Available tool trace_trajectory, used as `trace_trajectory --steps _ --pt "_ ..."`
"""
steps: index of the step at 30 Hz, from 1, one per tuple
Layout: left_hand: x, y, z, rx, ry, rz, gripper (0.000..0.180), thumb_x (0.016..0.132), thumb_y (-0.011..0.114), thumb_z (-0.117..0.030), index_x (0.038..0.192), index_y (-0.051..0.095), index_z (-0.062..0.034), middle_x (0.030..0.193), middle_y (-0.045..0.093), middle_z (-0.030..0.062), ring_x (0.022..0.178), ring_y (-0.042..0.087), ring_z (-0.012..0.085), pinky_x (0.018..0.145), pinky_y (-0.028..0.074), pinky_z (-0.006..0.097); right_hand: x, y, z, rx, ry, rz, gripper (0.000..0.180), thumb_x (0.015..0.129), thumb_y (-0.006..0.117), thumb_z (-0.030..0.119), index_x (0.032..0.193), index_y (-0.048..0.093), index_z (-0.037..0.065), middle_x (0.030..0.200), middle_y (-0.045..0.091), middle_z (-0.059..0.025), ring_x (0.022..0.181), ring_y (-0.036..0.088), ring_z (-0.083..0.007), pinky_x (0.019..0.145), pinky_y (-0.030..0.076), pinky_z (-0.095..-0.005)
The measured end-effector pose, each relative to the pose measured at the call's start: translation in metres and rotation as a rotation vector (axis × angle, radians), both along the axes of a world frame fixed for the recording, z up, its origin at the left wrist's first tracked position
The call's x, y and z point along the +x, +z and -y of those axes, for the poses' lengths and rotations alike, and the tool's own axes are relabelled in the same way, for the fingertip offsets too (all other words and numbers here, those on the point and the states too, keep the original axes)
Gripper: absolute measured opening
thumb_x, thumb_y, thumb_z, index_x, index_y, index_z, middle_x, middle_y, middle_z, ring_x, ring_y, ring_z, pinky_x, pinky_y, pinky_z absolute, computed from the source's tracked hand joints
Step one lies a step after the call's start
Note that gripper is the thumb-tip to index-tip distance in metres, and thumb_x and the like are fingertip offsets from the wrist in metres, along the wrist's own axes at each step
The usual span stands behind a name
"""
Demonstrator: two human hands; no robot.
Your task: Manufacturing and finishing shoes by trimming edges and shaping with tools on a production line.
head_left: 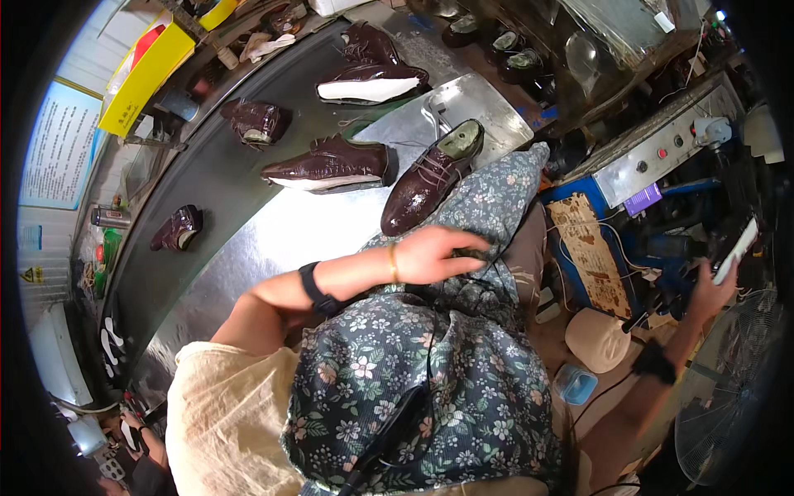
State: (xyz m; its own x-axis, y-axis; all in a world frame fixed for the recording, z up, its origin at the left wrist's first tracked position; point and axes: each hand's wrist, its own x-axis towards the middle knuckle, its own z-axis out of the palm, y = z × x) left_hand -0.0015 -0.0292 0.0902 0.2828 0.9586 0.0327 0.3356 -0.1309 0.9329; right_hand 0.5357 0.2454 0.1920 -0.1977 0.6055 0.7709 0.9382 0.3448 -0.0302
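My left hand (434,255) rests over the floral apron on my lap. Its fingers are apart and nothing shows in them. Just beyond it, a glossy dark brown lace-up shoe (422,186) leans toe-down between the metal work surface and my lap. Out to the far right, my right hand (713,289) grips a flat white shoe sole (736,250) near the machine. Left of the leaning shoe, another brown shoe (331,164) lies on its side with its pale underside showing.
A dark conveyor belt (273,87) curves along the left, carrying several brown shoes. A control panel (662,153) with buttons stands at right. Below it are a beige jug (597,341), a blue container (576,384) and a fan (728,388). Another person's hand (153,445) shows at lower left.
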Motion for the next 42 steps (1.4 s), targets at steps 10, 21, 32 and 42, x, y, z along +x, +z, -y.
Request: trace_trajectory --steps 10,21,32,42 --pt "0.007 0.038 -0.092 -0.354 0.135 1.503 0.067 0.097 0.036 -0.062 0.130 0.053 -0.0059 0.115 0.064 0.0095 0.098 0.064 0.0209 0.088 0.052 0.035 -0.336 -0.035 0.192 -0.600 0.935 -0.312 0.094 0.076 0.075 0.052 0.146 0.034 0.004 0.143 0.042 -0.0245 0.126 0.048 -0.0372 0.102 0.040 -0.0454" --pt "0.005 0.012 -0.052 0.256 0.214 -0.015 0.058 0.082 0.073 -0.033 0.124 0.054 0.0014 0.116 0.061 0.0236 0.109 0.058 0.0396 0.092 0.047 0.041 -0.257 -0.074 0.195 -1.912 0.804 -1.308 0.052 0.084 0.055 0.007 0.134 0.049 -0.005 0.124 0.062 -0.0133 0.111 0.060 -0.0203 0.097 0.047 -0.0321" --pt "-0.059 -0.037 -0.093 -0.116 0.601 -0.446 0.084 0.064 0.080 -0.030 0.137 0.045 -0.0072 0.126 0.056 0.0259 0.105 0.060 0.0435 0.089 0.051 0.043 -0.409 -0.137 0.016 -0.650 0.428 -0.818 0.051 0.087 0.065 0.025 0.126 0.056 -0.006 0.132 0.054 -0.0258 0.123 0.053 -0.0324 0.103 0.041 -0.0373" --pt "-0.038 0.021 -0.089 -0.183 0.892 1.198 0.071 0.083 0.070 -0.003 0.142 0.031 -0.0019 0.120 0.059 0.0119 0.105 0.059 0.0204 0.092 0.048 0.035 -0.419 -0.140 0.113 -1.434 1.040 -1.255 0.084 0.088 0.068 0.024 0.153 0.017 0.011 0.152 0.031 -0.0078 0.130 0.042 -0.0201 0.100 0.044 -0.0356"
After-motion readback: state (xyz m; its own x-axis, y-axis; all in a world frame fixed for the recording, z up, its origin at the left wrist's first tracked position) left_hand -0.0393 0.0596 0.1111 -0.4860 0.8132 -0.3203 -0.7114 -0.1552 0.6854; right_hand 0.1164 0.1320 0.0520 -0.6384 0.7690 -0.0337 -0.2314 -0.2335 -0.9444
